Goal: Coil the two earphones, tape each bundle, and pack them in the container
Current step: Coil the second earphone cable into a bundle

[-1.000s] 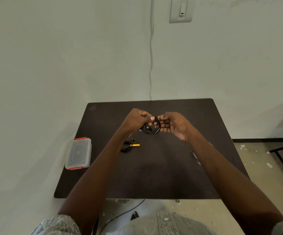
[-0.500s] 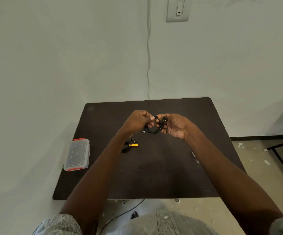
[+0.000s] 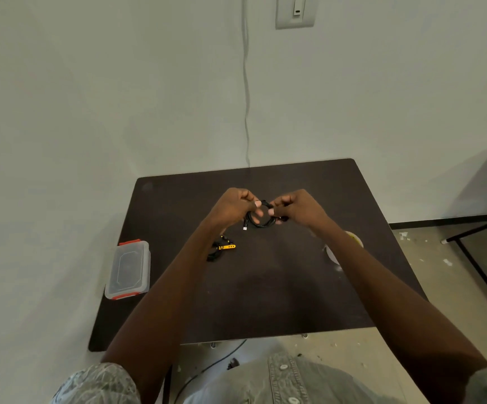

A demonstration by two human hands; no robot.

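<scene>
A coiled black earphone (image 3: pixel 261 221) hangs between my two hands above the middle of the dark table (image 3: pixel 265 287). My left hand (image 3: pixel 233 206) pinches the coil's left side, my right hand (image 3: pixel 297 207) its right side. A small white plug dangles from the coil's lower left. A second black earphone bundle (image 3: pixel 221 248) with a yellow part lies on the table beside my left forearm. The clear plastic container (image 3: pixel 128 269) with red clips sits lid-on at the table's left edge.
A roll of tape (image 3: pixel 353 239) lies partly hidden behind my right forearm. The table stands against a white wall with a cable running down it. A black metal frame (image 3: pixel 478 258) stands on the floor to the right.
Both hands have kept hold of the coil and shifted their fingers on it; the coil has turned a little and its plug now hangs free. The view has tilted slightly.
</scene>
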